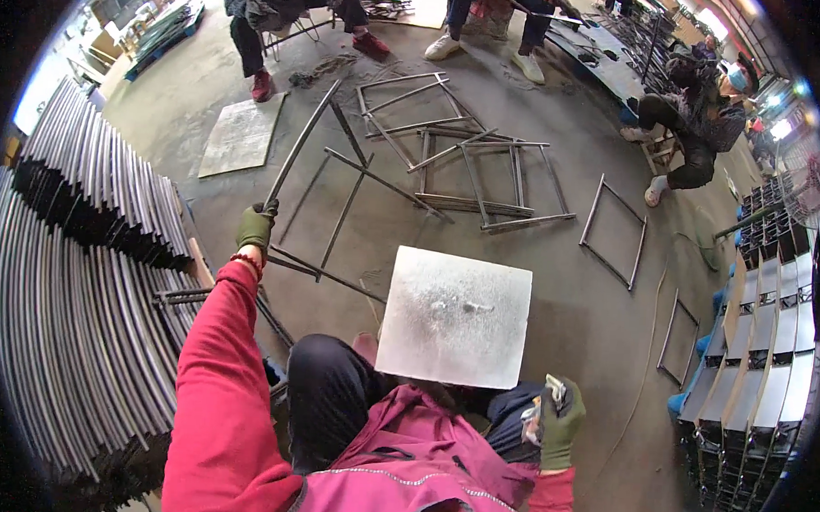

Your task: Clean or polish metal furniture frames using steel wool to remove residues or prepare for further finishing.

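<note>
My left hand [257,225], in a dark green glove, is closed around a bar of a dark metal frame [306,130]. That frame stands tilted out in front of me on the left, its far end raised. A pale square board [453,316] with grey smudges in its middle lies level in front of my lap. To its right, low by my thigh, my right hand [562,426], also gloved in green, is closed on a small whitish and orange thing that I cannot make out. Neither hand touches the board.
Several rectangular metal frames [560,182] lie overlapping on the floor ahead, with another frame [639,253] to their right. Stacked metal tubes [81,353] fill the left. Stacked flat parts [769,318] stand at right. A floor board [243,135] and seated people [694,130] are farther off.
</note>
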`<state>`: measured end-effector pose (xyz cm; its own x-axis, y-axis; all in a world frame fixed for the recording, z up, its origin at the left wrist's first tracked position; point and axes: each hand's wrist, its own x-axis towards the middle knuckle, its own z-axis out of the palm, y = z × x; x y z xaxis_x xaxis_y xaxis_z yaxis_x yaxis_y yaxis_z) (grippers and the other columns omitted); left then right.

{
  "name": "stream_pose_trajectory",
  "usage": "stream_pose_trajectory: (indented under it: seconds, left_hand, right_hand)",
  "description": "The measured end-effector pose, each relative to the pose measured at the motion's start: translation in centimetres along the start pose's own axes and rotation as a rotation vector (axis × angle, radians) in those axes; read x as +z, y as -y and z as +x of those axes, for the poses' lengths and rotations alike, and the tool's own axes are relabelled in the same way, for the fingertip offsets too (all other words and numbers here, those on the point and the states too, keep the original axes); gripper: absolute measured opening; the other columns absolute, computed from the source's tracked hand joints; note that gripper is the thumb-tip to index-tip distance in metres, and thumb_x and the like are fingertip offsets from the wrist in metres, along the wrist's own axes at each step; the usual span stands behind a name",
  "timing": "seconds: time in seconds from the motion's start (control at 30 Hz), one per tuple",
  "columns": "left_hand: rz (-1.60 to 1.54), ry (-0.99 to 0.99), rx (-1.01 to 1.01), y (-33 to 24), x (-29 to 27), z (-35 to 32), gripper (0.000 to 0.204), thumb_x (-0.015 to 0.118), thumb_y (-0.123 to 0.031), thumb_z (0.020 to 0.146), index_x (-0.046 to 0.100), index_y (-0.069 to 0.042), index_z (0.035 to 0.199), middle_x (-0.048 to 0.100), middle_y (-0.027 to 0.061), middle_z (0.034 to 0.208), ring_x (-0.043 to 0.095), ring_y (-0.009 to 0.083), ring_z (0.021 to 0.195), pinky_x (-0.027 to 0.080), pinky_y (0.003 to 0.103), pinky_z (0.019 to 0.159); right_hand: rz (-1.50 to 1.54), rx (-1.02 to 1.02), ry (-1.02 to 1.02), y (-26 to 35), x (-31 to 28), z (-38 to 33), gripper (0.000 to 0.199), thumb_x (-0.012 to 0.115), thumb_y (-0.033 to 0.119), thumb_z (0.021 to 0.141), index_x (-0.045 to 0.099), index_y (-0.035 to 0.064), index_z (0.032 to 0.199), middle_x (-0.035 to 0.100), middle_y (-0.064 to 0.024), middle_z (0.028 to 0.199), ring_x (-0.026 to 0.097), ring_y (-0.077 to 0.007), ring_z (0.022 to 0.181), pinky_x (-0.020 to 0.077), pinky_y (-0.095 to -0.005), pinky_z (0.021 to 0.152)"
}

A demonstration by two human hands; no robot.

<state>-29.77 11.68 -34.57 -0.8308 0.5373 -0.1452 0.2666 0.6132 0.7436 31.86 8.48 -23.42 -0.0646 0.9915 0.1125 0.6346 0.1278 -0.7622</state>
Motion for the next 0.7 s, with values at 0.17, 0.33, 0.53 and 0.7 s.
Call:
stream_pose_trajectory:
  seconds: [0.17, 0.33, 0.53, 0.7]
  left_hand:
    - [-0.128, -0.099, 0.063, -1.8, -7.6, -4.0, 0.036, 0.066, -0.04, 0.078, 0.065, -0.004, 0.073, 0.052, -0.0013, 0.055, 0.042, 0.0099, 0.049, 0.031, 0.029, 0.047]
    - [-0.429, -0.193, 0.255, -3.7, -15.3, -6.8, 0.016, 0.056, -0.021, 0.085, 0.066, -0.01, 0.091, 0.047, -0.0079, 0.058, 0.034, 0.0035, 0.042, 0.027, 0.02, 0.038]
    - [-0.91, -0.058, 0.417, -9.9, -19.2, -14.3, 0.018, 0.063, -0.023, 0.084, 0.065, -0.009, 0.095, 0.048, -0.0079, 0.059, 0.036, 0.002, 0.042, 0.026, 0.018, 0.037]
    - [-0.989, -0.1, 0.461, -13.5, -19.6, -22.0, 0.02, 0.061, -0.022, 0.087, 0.063, -0.005, 0.097, 0.051, -0.006, 0.066, 0.037, 0.0013, 0.046, 0.027, 0.018, 0.039]
  right_hand:
    - [0.026, 0.035, -0.001, -1.9, 0.8, -0.4, 0.022, 0.065, 0.011, 0.075, 0.061, 0.0034, 0.095, 0.065, -0.012, 0.085, 0.064, -0.0221, 0.077, 0.0482, -0.0309, 0.069]
    - [0.025, 0.019, 0.008, -2.6, 0.8, -0.5, 0.024, 0.066, 0.014, 0.076, 0.06, 0.0033, 0.097, 0.065, -0.0124, 0.086, 0.064, -0.0217, 0.077, 0.0486, -0.0314, 0.068]
    - [-0.08, -0.051, -0.05, -4.9, 0.5, -1.1, 0.031, 0.066, 0.027, 0.076, 0.061, 0.0062, 0.099, 0.064, -0.0162, 0.087, 0.063, -0.0307, 0.079, 0.0483, -0.0364, 0.069]
    - [-0.017, 0.162, 0.043, -4.6, -0.4, 0.4, 0.034, 0.069, 0.028, 0.075, 0.06, 0.0045, 0.098, 0.063, -0.0103, 0.081, 0.062, -0.0168, 0.075, 0.0495, -0.0311, 0.069]
